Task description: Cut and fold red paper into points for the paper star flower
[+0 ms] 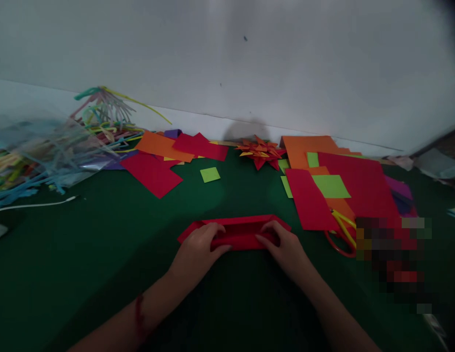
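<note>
Left side: clear plastic bag (62, 146) with multicoloured strips; white cable (36, 205) in front of it. Next, red and orange sheets (152, 171), overlapping; small green square (210, 174) just beside them. Front centre: folded red paper (245, 233) lies crosswise on green surface (113, 254). Left hand (203, 247), fingers curled, partly closed, grips its left part; right hand (284, 244), likewise curled, grips its right part. Behind: pointed paper star (259, 151). Right: stacked sheets (359, 186), yellow-and-red-handled scissors (342, 234).
</note>
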Action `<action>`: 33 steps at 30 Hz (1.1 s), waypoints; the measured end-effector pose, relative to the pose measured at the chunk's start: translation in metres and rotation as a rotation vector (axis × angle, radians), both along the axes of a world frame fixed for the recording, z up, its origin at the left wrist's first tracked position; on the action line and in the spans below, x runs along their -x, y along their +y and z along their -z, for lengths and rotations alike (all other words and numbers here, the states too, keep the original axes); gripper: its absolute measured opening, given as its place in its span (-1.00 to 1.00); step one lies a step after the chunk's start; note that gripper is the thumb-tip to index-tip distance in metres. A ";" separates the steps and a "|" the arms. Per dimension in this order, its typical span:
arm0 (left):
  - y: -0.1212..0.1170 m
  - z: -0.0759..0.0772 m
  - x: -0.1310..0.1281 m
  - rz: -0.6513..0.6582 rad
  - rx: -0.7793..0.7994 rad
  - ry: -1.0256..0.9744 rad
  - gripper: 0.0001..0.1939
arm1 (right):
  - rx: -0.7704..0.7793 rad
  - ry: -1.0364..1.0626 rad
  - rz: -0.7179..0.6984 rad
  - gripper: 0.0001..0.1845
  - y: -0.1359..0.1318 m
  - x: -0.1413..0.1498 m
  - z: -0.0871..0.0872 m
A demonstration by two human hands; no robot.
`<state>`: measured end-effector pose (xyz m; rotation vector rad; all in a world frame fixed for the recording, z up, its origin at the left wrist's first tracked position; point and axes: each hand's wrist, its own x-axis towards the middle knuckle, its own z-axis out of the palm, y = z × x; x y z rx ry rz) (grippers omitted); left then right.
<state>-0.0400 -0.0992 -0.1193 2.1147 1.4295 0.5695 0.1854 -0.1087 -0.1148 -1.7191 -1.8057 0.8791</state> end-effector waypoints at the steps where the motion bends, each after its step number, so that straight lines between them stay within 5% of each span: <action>1: -0.001 -0.002 0.000 0.034 0.014 0.001 -0.72 | 0.022 0.029 -0.040 -0.84 0.000 -0.001 -0.003; 5: -0.004 -0.009 -0.003 0.206 0.040 0.059 -0.84 | 0.077 0.082 -0.226 -0.88 -0.002 -0.007 -0.009; 11: -0.001 -0.016 0.001 0.306 0.126 0.062 -0.90 | 0.118 0.136 -0.279 -0.88 -0.001 -0.013 -0.012; 23: 0.008 -0.024 0.010 0.196 0.376 -0.001 -0.89 | 0.143 0.037 -0.171 -0.79 0.001 -0.009 -0.015; 33: 0.011 -0.028 0.011 0.236 0.373 -0.138 -0.89 | 0.222 0.224 -0.109 -0.79 0.003 -0.012 -0.011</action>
